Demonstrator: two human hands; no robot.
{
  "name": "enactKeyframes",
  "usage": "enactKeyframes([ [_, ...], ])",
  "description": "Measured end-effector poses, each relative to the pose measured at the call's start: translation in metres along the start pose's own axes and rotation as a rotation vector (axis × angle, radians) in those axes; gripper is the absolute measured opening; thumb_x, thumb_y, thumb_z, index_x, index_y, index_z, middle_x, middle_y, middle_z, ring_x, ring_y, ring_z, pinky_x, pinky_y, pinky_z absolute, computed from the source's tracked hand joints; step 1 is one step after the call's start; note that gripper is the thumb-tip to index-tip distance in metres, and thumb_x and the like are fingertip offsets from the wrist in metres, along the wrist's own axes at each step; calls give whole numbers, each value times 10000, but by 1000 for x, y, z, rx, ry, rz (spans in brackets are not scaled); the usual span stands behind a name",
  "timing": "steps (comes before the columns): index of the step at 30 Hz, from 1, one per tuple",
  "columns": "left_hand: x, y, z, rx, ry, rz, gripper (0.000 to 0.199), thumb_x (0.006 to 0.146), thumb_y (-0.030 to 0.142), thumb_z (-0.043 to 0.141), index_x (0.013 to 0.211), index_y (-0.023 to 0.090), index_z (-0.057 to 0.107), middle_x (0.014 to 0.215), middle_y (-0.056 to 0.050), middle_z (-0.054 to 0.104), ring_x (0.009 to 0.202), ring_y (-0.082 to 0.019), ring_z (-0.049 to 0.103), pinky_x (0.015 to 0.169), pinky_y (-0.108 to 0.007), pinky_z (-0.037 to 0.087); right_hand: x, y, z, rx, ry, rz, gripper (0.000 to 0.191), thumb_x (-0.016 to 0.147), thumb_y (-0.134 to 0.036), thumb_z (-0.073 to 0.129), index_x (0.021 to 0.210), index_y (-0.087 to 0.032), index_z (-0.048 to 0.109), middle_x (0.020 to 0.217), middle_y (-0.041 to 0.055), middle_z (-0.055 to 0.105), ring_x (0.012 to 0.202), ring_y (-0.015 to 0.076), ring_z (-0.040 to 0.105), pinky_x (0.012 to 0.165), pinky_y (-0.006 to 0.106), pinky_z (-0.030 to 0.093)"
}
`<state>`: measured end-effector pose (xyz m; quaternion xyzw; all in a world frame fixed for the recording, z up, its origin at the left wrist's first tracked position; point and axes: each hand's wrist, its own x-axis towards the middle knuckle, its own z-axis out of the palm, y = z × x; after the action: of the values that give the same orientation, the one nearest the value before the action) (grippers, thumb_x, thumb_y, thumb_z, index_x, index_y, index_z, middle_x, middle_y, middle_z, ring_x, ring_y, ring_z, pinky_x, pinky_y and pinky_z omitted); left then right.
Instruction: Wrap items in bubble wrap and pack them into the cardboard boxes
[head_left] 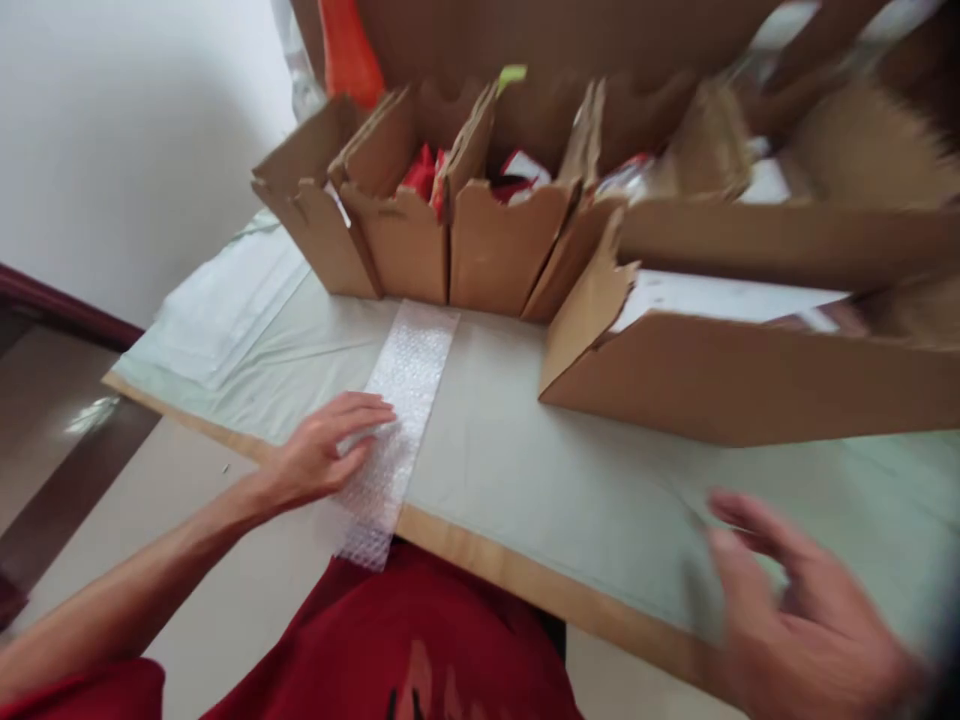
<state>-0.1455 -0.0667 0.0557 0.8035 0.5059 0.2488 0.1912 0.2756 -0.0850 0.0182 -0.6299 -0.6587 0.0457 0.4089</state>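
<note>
Table [495, 450] spread beneath both hands; beyond the fingers, cardboard boxes [495, 250] mostly hid their contents from me. Bubble wrap [416, 365] lay below the left hand [322, 455], whose thumb stood apart; its overhanging near end, I judged, could slip off if dragged. Blur hid whether the right hand [817, 615] pinched anything.

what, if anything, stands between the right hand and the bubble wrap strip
Nothing visible does: only pale cloth lies between the right hand and the bubble wrap strip. The nearest cardboard box sits farther back, beside that path, and the left hand is at the strip's opposite side.
</note>
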Motion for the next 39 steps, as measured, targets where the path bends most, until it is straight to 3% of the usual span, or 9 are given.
enactKeyframes([
  [5,-96,-30,-27,380,34,-53,623,911,5,512,1463,293,503,1441,-140,570,1351,-320,549,1056,-530,523,-37,-78,54,198,-476,-606,322,992,-166,564,1310,-189,611,1265,123,701,1175,286,645,936,448,527],
  [11,-141,-39,7,510,49,13,912,887,73,652,1639,312,194,1708,-182,186,1532,-426,295,1135,-597,432,-58,-130,94,71,-723,-822,543,931,-32,531,1454,-180,523,1525,163,521,1418,336,450,1065,508,438],
  [15,-131,-33,17,392,160,120,735,877,62,669,1525,317,436,1712,-136,220,1543,-388,292,1162,-563,415,-63,-143,106,25,-696,-835,603,907,-8,542,1484,-176,493,1559,186,477,1436,344,429,1082,513,432],
  [19,-107,-13,12,91,234,174,273,938,121,615,1182,228,678,1308,-122,694,1353,-307,561,1079,-465,499,-57,-153,113,224,-612,-735,502,932,-72,556,1425,-163,521,1431,190,596,1324,313,545,1032,485,479],
  [23,-79,2,12,-114,240,-144,113,964,209,590,956,194,702,800,-12,727,769,-155,691,712,-264,551,-47,-158,121,423,-538,-346,367,952,-211,615,1318,-216,588,1015,55,750,896,213,693,853,363,560],
  [27,-58,-3,16,-134,150,-431,258,903,248,606,1142,184,679,697,42,657,588,-120,589,572,-241,470,-35,-156,123,397,-533,-113,481,938,-243,606,1410,-210,519,864,-2,727,725,172,678,754,324,568],
  [31,-49,-10,17,-96,77,-464,484,875,237,613,1355,185,573,718,58,648,582,-117,570,593,-253,461,-31,-157,111,266,-361,-305,406,960,-197,606,1361,-216,549,932,36,721,769,190,670,782,369,537],
  [35,-46,-11,18,-72,56,-429,503,896,232,612,1391,183,541,741,55,651,587,-112,569,614,-251,470,-34,-167,107,215,-514,-598,321,958,-173,603,1279,-179,605,1235,137,696,1134,284,631,922,438,497],
  [39,-43,-13,24,25,46,-314,511,912,215,612,1414,182,523,747,44,656,603,-122,570,629,-255,471,-34,-170,122,138,-583,-633,262,956,-138,599,1213,-146,652,1301,141,678,1178,300,597,954,444,459],
])
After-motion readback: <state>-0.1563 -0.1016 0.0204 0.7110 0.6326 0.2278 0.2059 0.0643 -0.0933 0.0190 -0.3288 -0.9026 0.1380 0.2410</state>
